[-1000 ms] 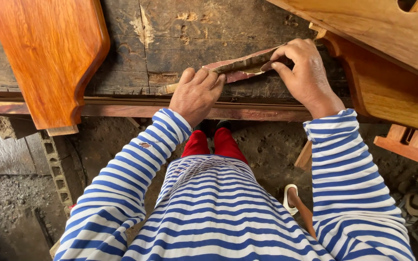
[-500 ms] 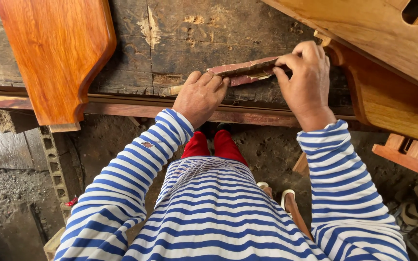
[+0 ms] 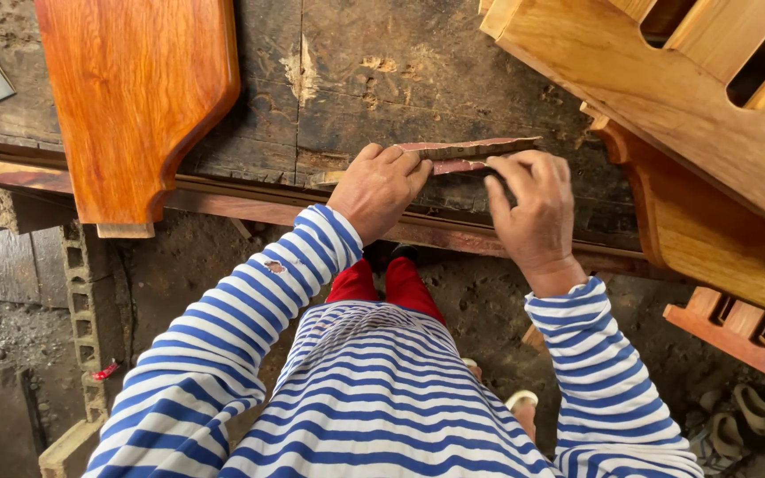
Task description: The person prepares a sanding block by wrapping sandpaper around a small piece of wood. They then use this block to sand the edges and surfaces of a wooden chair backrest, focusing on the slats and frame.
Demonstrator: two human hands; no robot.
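A folded strip of reddish sandpaper (image 3: 467, 152) lies along the front of the worn desk (image 3: 418, 80), pinched at both ends. The left hand (image 3: 381, 188) grips its near end, fingers curled over the fold; the right hand (image 3: 531, 211) presses fingertips on the other end. The step in hand appears to be creasing or tearing the strip; the next move likely calls for a firm, even pull along the fold. A varnished board (image 3: 139, 97) lies left, a wooden frame (image 3: 692, 88) right.
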